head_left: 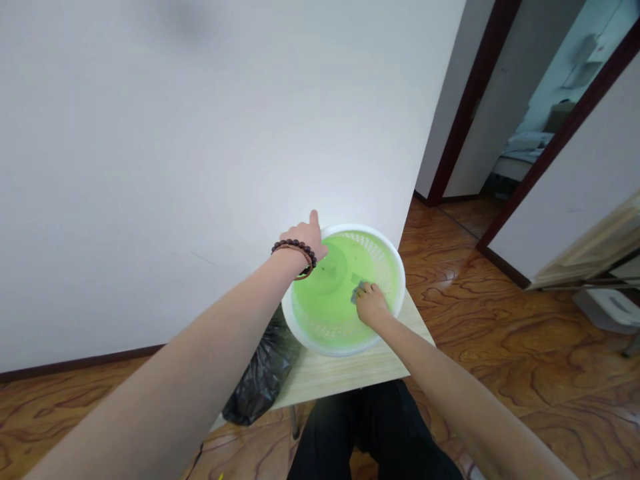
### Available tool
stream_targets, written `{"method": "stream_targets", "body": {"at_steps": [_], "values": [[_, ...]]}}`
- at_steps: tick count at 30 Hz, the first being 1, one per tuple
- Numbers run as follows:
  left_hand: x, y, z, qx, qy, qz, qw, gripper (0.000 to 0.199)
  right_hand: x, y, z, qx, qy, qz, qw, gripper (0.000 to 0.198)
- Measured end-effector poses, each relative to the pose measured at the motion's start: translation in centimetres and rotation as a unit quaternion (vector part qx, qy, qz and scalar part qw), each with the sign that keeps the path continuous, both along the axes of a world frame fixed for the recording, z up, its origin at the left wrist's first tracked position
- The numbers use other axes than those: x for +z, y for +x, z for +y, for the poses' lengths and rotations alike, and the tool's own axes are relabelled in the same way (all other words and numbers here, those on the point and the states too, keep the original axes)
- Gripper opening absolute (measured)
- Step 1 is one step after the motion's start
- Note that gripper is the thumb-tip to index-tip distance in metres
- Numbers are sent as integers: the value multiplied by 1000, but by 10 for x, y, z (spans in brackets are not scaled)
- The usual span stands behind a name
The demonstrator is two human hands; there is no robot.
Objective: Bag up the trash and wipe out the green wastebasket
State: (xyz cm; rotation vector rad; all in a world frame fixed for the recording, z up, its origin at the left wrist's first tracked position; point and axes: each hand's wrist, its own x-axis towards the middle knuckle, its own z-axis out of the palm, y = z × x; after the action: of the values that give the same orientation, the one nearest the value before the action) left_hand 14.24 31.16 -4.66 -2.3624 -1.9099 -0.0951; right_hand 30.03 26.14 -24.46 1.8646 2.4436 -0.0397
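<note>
A round basin with a white rim and pale green inside stands on a small light wood table. Bands of small holes show along its wall, and a paler round shape lies toward its left side. My left hand, with a beaded bracelet at the wrist, is closed over the basin's upper left rim. One finger points outward and the thumb lies on the inner side; the other fingers are partly hidden. Inside the basin, my right hand pinches a small crumpled grey-blue cloth near the green surface.
A black plastic bag lies on the table left of the basin. Behind stands a white wall. To the right are a doorway, the wood-patterned floor and a white plastic stool-like object.
</note>
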Motion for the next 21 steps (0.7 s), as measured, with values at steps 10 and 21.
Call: {"method": "stream_targets", "body": {"at_steps": [10,21], "values": [[-22,20,14,-166,5,-94,982,29,-13,4,8,59,29,-90,994,30],[-21,11,13,-190,-46,-164,967,40,-51,-18,45,-66,-20,66,995,46]]}}
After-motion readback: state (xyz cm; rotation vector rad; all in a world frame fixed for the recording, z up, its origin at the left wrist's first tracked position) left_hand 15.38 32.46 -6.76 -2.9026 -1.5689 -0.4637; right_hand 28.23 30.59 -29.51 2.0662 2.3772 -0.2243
